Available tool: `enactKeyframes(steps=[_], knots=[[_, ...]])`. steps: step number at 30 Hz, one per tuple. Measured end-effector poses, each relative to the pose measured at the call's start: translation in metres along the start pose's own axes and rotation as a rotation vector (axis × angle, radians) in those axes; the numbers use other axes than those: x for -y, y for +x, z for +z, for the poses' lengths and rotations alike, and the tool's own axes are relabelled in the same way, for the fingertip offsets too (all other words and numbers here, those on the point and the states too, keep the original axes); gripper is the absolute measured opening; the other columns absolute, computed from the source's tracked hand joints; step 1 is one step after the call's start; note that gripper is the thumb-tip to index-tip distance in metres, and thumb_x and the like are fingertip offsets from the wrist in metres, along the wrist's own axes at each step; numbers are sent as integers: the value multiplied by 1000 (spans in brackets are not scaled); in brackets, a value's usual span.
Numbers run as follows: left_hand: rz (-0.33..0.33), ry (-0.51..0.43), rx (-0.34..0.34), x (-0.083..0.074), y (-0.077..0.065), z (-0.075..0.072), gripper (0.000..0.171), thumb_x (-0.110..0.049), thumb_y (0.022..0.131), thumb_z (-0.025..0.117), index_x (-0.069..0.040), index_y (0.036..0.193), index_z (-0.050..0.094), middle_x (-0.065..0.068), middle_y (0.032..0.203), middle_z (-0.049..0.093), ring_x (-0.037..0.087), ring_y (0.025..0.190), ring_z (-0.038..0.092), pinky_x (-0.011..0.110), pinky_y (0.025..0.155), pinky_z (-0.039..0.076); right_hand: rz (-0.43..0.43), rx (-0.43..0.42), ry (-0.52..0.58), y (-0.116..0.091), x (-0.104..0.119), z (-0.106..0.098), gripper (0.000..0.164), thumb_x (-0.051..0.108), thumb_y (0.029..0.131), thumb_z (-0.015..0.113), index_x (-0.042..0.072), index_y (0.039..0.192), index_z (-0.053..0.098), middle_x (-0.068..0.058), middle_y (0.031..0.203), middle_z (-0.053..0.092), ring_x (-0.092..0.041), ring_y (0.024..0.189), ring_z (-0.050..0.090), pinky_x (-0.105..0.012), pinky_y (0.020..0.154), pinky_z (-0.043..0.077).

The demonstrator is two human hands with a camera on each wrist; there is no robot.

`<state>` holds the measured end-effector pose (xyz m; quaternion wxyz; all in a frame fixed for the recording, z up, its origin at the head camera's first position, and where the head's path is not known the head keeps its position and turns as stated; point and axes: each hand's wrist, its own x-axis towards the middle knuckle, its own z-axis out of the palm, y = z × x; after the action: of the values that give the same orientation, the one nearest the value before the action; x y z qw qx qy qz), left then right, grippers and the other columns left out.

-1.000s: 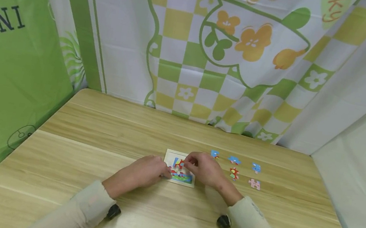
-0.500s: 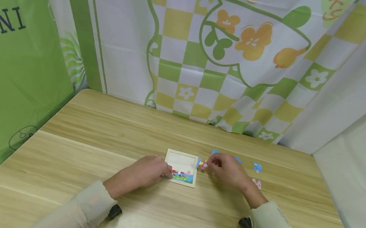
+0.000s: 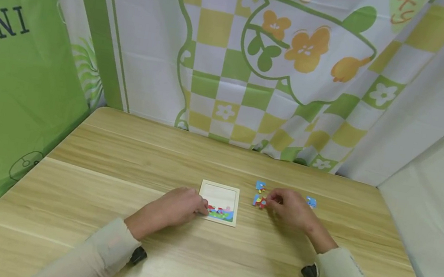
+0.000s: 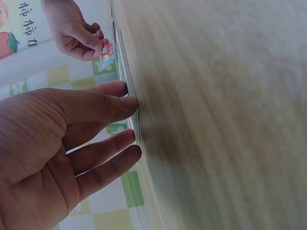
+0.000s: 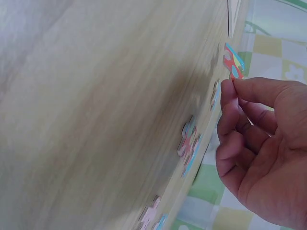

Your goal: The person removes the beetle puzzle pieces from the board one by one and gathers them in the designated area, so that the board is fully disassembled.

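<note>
My left hand [image 3: 177, 208] rests at the left edge of a small wooden puzzle frame [image 3: 236, 207], its fingers and thumb touching the side in the left wrist view. The bottom strip of the frame holds a green, blue and red picture; bare board shows above it. To the right of the frame, my right hand [image 3: 291, 208] pinches a red, yellow and blue puzzle piece [image 5: 233, 62] between thumb and forefinger, raised over the table. A loose blue piece [image 3: 261, 185] lies just behind it. Several more pieces are partly or wholly hidden by the right hand in the head view.
In the right wrist view a red and blue piece [image 5: 187, 139] and a pink piece [image 5: 149, 213] lie on the wooden table [image 3: 137, 159]. Another blue piece [image 3: 311, 201] lies right of the hand. Patterned curtains [image 3: 236, 73] hang along the table's back edge.
My right hand has lifted the red, yellow and blue piece away from the frame and carried it rightward toward the loose pieces. The left hand stays at the frame's edge.
</note>
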<state>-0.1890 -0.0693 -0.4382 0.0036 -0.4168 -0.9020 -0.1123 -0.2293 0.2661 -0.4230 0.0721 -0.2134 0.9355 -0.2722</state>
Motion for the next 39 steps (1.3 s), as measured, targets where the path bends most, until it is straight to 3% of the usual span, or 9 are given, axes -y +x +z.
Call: enactKeyframes(steps=[12,24,33,39], knots=[[-25,-49,-2,-2,1,0,22,-1,93,73,-13,107,84,-4,109,76,18,93,71,34,81,57,31,14,-31,4,-8,0,8,9,100,67,6,95,72,2,83,68,-11,72,58,-32,65,50],[-40,-48,-8,-3,1,0,28,4,92,70,-13,110,83,-1,104,77,17,84,68,34,76,56,39,1,-68,8,-12,3,9,10,99,67,7,93,73,3,84,68,-10,73,59,-33,67,51],[-78,-87,6,-5,1,-2,36,12,88,67,-11,111,81,0,107,76,22,96,72,35,83,57,28,-12,-99,10,-9,5,10,9,99,66,7,90,72,3,82,67,-10,71,57,-33,67,50],[-76,-78,13,-6,0,-3,34,10,88,69,-12,112,81,0,107,76,20,92,71,33,79,57,24,-26,-119,10,-6,6,11,8,98,66,7,89,72,4,80,66,-11,70,55,-33,67,49]])
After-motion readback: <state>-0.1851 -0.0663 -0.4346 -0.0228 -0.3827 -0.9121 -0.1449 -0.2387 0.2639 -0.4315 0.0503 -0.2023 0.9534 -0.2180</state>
